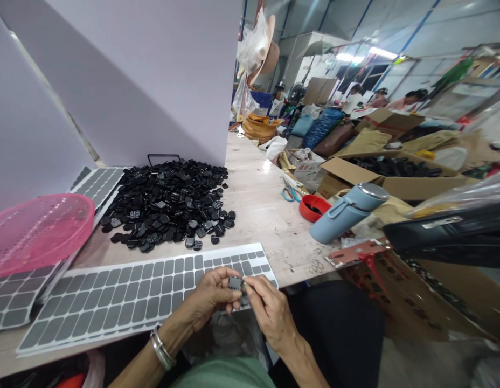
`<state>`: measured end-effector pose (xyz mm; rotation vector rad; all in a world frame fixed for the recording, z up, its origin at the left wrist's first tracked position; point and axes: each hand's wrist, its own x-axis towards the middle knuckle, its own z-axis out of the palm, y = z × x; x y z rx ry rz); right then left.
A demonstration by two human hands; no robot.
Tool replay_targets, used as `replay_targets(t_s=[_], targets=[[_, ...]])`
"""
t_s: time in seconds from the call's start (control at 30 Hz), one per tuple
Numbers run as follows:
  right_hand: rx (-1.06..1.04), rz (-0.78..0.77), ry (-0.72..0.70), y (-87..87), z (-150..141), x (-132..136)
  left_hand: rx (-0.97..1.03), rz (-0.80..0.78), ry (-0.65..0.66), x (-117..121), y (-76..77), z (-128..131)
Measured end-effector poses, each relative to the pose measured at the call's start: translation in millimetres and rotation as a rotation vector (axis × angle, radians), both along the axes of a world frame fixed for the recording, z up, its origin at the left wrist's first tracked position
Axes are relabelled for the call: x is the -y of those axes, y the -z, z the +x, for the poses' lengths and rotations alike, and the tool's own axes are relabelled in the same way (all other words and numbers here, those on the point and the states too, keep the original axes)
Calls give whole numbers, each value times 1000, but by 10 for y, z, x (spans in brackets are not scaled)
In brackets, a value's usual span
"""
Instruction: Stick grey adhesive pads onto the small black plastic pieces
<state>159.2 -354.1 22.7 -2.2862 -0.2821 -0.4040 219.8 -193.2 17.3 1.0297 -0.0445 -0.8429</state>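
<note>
Between the thumb and fingers of my left hand (212,296) is a small dark plastic piece (234,283) with a flat grey face. My right hand (272,312) pinches at the right end of that piece; what its fingertips hold there is too small to make out. Both hands are over the near edge of the table. Under and beside them lies a white sheet of grey rounded stickers (137,293), with gaps at its right end. Beyond it, a heap of small black plastic pieces (165,202) spreads over the table.
A pink perforated basket (43,229) stands at the left above more sticker sheets. To the right are a light blue bottle (342,215), a red bowl (314,199), and blue-handled scissors (290,194). Cardboard boxes (355,175) and bags crowd beyond the table. Several people sit far back.
</note>
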Motion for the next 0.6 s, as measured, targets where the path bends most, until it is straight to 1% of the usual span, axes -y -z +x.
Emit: replay_targets(t_s=[0.3, 0.37, 0.47, 0.53, 0.6], targets=[[-8, -61, -27, 63, 15, 42, -8, 47, 1, 25, -25, -21], [-21, -93, -40, 66, 15, 33, 43, 74, 2, 33, -25, -19], [-55, -196, -43, 82, -8, 105, 200, 198, -20, -31, -45, 50], [-67, -259, 31, 97, -28, 242, 304, 289, -103, -130, -72, 145], [-85, -303, 159, 92, -30, 413, 386, 369, -189, -228, -92, 248]])
